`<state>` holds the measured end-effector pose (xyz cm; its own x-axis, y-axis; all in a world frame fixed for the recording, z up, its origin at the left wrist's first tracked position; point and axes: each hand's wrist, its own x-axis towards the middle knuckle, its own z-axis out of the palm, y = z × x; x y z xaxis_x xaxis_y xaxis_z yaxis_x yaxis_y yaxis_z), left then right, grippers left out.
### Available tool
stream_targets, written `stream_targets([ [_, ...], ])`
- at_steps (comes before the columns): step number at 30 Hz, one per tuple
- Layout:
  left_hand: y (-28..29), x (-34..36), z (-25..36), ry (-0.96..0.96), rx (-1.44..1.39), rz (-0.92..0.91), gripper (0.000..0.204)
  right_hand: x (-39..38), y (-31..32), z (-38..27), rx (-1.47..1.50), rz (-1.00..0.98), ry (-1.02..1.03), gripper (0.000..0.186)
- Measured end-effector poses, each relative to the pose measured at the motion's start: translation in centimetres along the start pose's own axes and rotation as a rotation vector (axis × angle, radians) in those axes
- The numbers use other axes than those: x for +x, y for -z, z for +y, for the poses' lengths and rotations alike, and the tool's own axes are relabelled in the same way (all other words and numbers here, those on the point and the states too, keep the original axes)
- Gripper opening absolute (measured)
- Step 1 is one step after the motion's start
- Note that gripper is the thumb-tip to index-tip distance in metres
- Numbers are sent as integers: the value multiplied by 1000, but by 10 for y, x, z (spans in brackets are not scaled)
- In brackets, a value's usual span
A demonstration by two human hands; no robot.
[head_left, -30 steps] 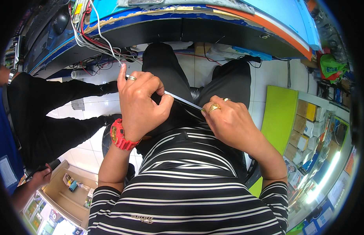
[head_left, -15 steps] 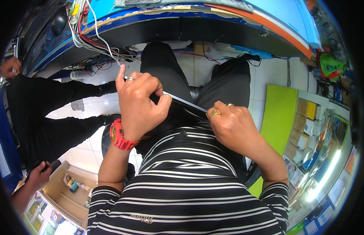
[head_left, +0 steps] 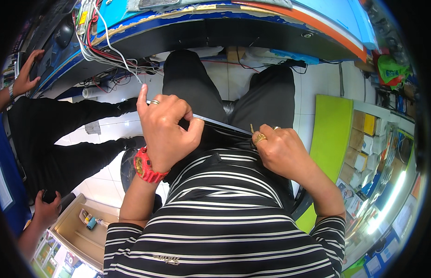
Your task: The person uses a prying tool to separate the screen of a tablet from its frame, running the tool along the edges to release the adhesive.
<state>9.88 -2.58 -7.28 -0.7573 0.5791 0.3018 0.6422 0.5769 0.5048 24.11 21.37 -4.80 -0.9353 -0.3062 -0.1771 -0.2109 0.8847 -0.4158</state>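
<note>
A thin flat object with a pale silvery edge lies slanted across my lap between my hands. My left hand, with a ring and a red watch, grips its left part, thumb and forefinger curled together and one finger sticking out. My right hand, with rings, has its fingers curled at the right end. A small slender brass-coloured piece rises from those fingers; what it is, I cannot tell. The underside of the flat object is hidden in the dark of my trousers.
A counter edge with dangling cables runs ahead. At left sits another person in black trousers, one hand by the counter, one lower. A tan box, green panel and shelved goods flank me.
My right hand has shifted right and the brass-coloured piece now shows above its fingers. My left hand appears slightly lower. The other person's upper hand has come forward toward the counter.
</note>
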Motion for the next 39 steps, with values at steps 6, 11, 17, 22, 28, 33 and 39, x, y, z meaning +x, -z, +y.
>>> stream_targets([
  [6, 7, -1, -18, 138, -27, -78, 11, -33, -34, 36, -91, -87, -132, 9],
  [11, 3, -1, -17, 78, -61, 9, 12, -32, -32, 23, 399, 265, -317, 7],
  [17, 11, -1, -9, 82, -23, -85, 10, -15, -79, -6, 1257, 567, -404, 11],
  [22, 13, -5, -2, 63, -11, -70, 7, -12, -90, -7, 968, 519, -343, 13],
  [28, 16, -17, 30, 122, -158, -147, 6, -29, -61, 6, 780, 652, -309, 11],
  [33, -1, -12, 54, -62, -82, -232, 2, -60, -71, 24, 738, 570, -409, 11],
  [39, -17, -1, 66, -216, -97, -358, 10, -64, -70, 26, 751, 630, -402, 11],
])
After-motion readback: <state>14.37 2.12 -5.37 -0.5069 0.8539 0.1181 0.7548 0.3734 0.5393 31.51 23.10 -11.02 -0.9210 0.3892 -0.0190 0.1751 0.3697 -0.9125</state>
